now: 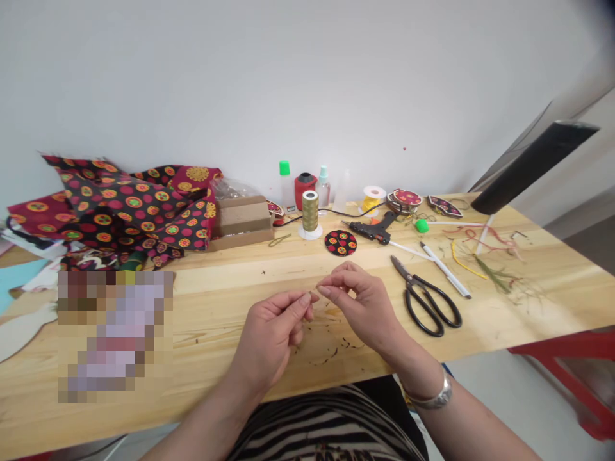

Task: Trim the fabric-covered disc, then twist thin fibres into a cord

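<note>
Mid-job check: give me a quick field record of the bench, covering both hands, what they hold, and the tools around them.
left hand: fingertips pinched, over the table
right hand: fingertips pinched, close to the left hand
held: too thin to tell
under hands: thread scraps
right of hands: scissors lying flat, pen beside them
behind hands: fabric disc, spool, glue gun
far left: fabric pile, cardboard box

no legible text, labels or numbers
</note>
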Tool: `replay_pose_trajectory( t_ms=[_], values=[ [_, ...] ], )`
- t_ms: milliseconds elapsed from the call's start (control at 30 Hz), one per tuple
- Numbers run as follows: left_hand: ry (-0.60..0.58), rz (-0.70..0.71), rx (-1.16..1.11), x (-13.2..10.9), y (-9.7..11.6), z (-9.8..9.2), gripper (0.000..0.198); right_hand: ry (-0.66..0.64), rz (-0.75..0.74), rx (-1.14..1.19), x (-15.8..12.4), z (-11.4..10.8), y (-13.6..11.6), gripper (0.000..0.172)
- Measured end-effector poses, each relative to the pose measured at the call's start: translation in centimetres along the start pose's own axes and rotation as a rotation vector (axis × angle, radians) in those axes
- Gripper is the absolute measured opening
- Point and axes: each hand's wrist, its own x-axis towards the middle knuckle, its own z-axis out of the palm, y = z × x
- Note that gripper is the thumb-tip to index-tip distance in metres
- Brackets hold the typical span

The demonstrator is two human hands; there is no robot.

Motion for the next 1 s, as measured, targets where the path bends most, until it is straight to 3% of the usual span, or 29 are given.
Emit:
replay_pose_trajectory(
  t_ms=[400,767,1000],
  values=[
    [-0.010,-0.003,0.012,0.07,-0.14,-0.18,0.014,-0.031,-0.037,0.008,-0.49,-0.19,0.22,0.005],
    [-0.018,-0.019,0.060,0.05,-0.24,-0.02,0.020,-0.060,-0.195,-0.240,-0.47,-0.17,0.04,0.009],
    [-0.032,-0.013,0.116,0.03,-0.56,-0.31,0.018,-0.084,-0.217,-0.301,-0.23,-0.19,-0.11,0.012]
  ],
)
